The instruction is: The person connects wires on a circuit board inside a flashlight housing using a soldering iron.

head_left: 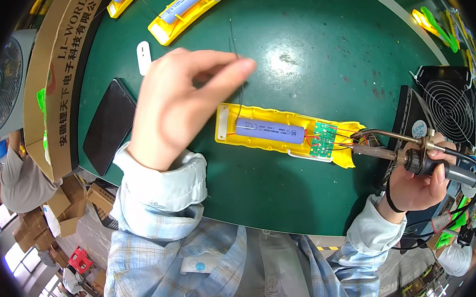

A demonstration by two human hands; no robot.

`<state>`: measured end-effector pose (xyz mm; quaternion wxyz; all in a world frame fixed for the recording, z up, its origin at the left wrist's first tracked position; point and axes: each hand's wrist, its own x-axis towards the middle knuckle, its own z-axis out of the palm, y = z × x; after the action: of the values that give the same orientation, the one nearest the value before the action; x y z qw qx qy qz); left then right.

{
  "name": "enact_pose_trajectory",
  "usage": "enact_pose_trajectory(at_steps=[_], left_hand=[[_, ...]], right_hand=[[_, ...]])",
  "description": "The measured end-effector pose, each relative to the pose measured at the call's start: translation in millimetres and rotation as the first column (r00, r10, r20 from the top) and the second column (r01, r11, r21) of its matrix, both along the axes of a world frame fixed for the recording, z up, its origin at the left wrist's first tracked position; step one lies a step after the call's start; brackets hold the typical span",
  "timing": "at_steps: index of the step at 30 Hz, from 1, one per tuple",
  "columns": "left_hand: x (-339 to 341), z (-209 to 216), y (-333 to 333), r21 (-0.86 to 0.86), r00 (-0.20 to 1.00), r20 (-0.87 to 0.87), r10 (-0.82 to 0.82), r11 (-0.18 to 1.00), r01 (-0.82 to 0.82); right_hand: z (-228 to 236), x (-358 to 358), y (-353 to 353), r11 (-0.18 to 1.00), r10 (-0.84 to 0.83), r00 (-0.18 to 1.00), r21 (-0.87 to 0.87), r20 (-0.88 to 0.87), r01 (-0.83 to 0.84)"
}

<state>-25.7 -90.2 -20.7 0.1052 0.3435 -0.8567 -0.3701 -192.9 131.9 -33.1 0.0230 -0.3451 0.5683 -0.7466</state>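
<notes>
A yellow plastic shell (257,113) lies open-side up on the bench, with a purple cylindrical battery (270,131) and a green circuit board (321,148) inside it. Red wires run to the board. My left hand (179,94), over the shell's left end, pinches a thin black wire (234,44); its upper end sticks up past my fingers and its lower part drops to the battery's left end. On the right, my right hand (417,185) is wrapped round a soldering iron (379,151) with a curved metal feed tube. The iron's tip reaches the board's right side; contact is unclear.
More yellow shells with batteries (187,7) lie at the far edge of the green bench (302,199). A black phone (110,127) and a small white piece (144,58) are left. Cardboard (70,77) borders the left side. A black fan (449,106) stands right.
</notes>
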Motion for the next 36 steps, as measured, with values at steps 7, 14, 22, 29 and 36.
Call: enact_pose_trajectory(at_steps=[7, 14, 22, 29, 36], left_hand=[[-6.5, -3.3, 16.2, 0.321, 0.867, -0.489, -0.097, 0.904, 0.282], [-10.8, -8.6, 22.6, 0.285, 0.762, -0.553, -0.338, 0.782, 0.554], [-13.4, -12.4, 34.5, -0.051, 0.786, -0.285, -0.548, 0.828, 0.558], [-17.2, -9.5, 45.6, -0.145, 0.859, -0.171, -0.482, 0.875, 0.462], [-17.3, -12.0, 47.3, -0.136, 0.88, -0.181, -0.439, 0.898, 0.419]], right_hand=[[5.2, -0.4, 0.7, 1.0, 0.012, 1.0, 0.014, 0.019, -0.012], [8.9, -0.6, 3.4, 1.0, -0.018, 0.999, -0.001, 0.048, 0.018], [7.6, 2.0, 5.6, 0.993, -0.086, 0.993, 0.086, 0.075, 0.08], [9.0, -1.0, 12.1, 0.991, -0.009, 0.993, 0.136, 0.116, -0.007], [8.9, 4.7, 9.6, 0.995, 0.029, 0.972, 0.087, 0.232, -0.05]])
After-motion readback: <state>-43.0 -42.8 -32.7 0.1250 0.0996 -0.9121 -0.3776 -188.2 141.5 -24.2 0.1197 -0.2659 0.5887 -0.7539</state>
